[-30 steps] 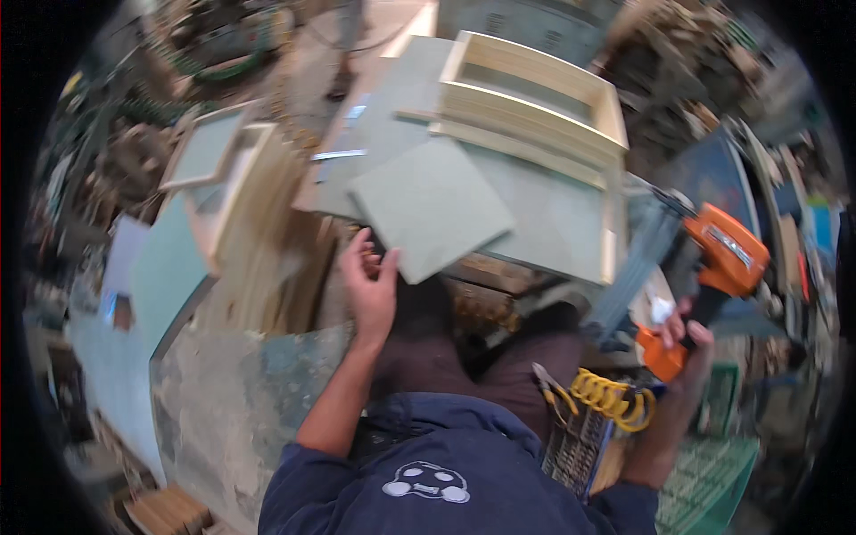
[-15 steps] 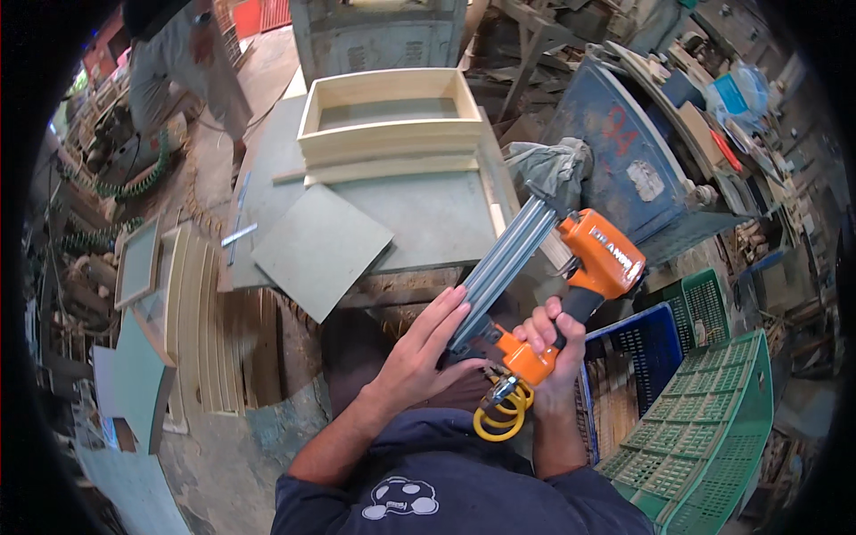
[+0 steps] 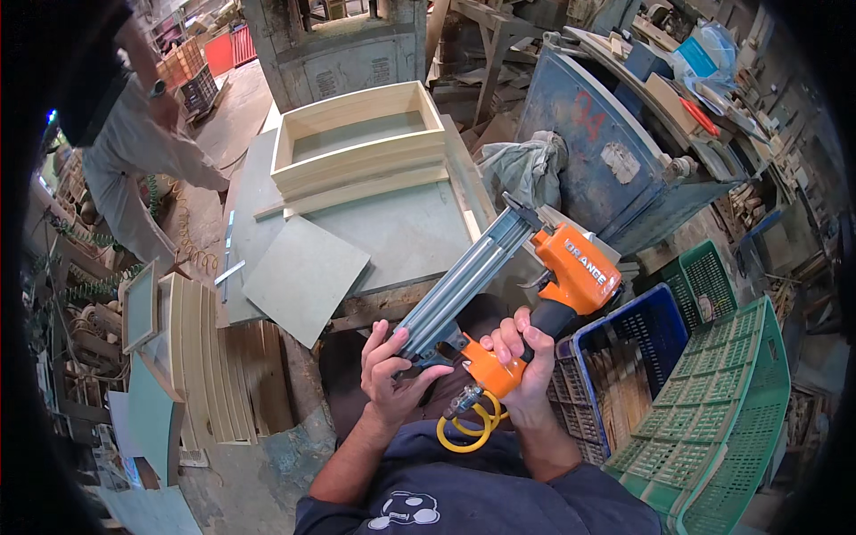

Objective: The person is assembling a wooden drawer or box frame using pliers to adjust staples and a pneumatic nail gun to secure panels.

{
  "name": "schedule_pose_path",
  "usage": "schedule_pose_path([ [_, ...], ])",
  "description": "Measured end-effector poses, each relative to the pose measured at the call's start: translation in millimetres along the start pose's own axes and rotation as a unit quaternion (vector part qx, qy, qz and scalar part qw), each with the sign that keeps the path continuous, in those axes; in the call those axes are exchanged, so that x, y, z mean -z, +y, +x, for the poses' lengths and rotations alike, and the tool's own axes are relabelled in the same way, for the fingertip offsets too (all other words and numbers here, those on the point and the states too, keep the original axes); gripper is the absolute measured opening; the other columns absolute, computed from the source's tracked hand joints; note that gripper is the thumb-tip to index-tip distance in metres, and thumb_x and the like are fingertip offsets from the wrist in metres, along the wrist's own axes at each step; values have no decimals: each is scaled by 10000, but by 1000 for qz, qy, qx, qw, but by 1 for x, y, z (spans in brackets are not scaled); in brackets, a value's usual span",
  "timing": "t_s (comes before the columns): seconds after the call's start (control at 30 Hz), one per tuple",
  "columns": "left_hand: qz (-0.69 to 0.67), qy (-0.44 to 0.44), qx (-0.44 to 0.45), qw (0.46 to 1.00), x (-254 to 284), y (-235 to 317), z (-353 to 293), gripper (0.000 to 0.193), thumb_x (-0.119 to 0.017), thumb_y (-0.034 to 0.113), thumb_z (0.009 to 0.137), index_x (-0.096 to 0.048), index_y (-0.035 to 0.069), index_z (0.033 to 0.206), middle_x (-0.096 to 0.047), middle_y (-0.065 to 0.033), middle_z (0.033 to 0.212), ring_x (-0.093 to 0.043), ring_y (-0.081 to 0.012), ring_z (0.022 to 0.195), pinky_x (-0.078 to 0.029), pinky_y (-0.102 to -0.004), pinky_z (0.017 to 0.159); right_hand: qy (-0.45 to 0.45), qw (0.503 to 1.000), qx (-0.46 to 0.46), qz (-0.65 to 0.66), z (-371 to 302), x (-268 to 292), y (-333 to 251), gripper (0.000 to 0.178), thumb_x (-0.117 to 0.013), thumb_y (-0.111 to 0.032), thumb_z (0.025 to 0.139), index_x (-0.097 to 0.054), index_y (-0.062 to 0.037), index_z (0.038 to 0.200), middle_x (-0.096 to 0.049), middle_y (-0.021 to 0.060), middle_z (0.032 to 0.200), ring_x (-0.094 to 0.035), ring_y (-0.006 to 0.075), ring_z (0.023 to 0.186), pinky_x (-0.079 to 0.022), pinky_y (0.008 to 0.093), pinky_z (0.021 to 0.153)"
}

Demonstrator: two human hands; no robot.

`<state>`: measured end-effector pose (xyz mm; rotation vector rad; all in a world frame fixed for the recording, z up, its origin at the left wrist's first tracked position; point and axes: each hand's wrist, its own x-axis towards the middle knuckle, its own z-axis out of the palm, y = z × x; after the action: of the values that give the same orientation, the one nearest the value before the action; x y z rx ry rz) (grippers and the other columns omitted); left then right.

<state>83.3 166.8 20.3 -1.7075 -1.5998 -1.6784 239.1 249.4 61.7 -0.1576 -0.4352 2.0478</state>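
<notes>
An orange nail gun [image 3: 578, 272] with a long grey metal magazine [image 3: 465, 278] is held tilted in front of my body. My right hand [image 3: 524, 357] is closed around its black grip. At the magazine's lower end, my left hand [image 3: 389, 376] has its curled fingers and thumb around the metal. A yellow coiled air hose [image 3: 468, 443] hangs from the fitting under the orange base. Beyond the gun is a worktable [image 3: 406, 234] bearing a stack of pale wooden frames [image 3: 361, 160]. A loose grey-green panel [image 3: 306, 278] overhangs its near edge.
More wooden frames [image 3: 209, 357] and green panels [image 3: 153, 419] stand at the left. To the right are a blue crate [image 3: 635, 357] holding wood strips, green crates [image 3: 704, 428] and a blue metal cabinet [image 3: 593, 147]. Another person [image 3: 134, 169] is at the far left.
My left hand has slid down to the magazine's lower end, with its fingers more curled. The nail gun has shifted slightly left and down in view. The other person appears nearer the left.
</notes>
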Motion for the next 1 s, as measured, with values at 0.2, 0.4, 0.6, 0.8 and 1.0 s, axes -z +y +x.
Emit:
schedule_pose_path([
  [0.2, 29, 7, -10, 1000, 2, 2, -5, 598, -862, 325, 571, -414, 103, 898, -558, -88, 1124, -456, -349, 1202, -334, -512, 1048, 2, 1000, -17, 24, -1, 3, 0, 92, -496, -177, 878, -439, -137, 818, -398, -34, 605, -493, 106, 596, -425, 314, 795],
  [0.4, 25, -24, -48, 998, 9, 0, -2, 584, -845, 304, 626, -391, 117, 941, -488, -67, 1170, -352, -335, 1252, -170, -541, 1109, -10, 998, -32, 53, -2, 2, 1, 83, -473, -174, 888, -434, -127, 832, -390, -38, 601, -483, 100, 583, -442, 310, 818],
  [0.6, -9, -137, -100, 985, 23, -8, 1, 478, -762, 249, 735, -407, 147, 1038, -438, -80, 1297, -203, -377, 1343, 0, -591, 1104, -2, 995, -84, 50, -4, -2, 7, 97, -466, -166, 890, -424, -122, 815, -383, -41, 590, -476, 98, 568, -462, 320, 805],
  [0.8, -3, -139, -119, 983, 18, -5, 11, 370, -699, 272, 781, -458, 163, 1040, -386, -32, 1415, -51, -351, 1407, 75, -593, 1099, 31, 986, -111, 118, -4, 4, 7, 115, -466, -160, 893, -403, -140, 798, -361, -59, 584, -427, 75, 539, -447, 302, 796],
  [1.0, -8, -197, -140, 970, 18, -3, 17, 421, -603, 254, 860, -388, 130, 1201, -273, -69, 1479, 10, -346, 1410, 107, -601, 1086, 26, 977, -137, 162, -7, 15, 9, 106, -479, -172, 898, -427, -116, 824, -381, -59, 608, -454, 71, 571, -453, 301, 828],
])
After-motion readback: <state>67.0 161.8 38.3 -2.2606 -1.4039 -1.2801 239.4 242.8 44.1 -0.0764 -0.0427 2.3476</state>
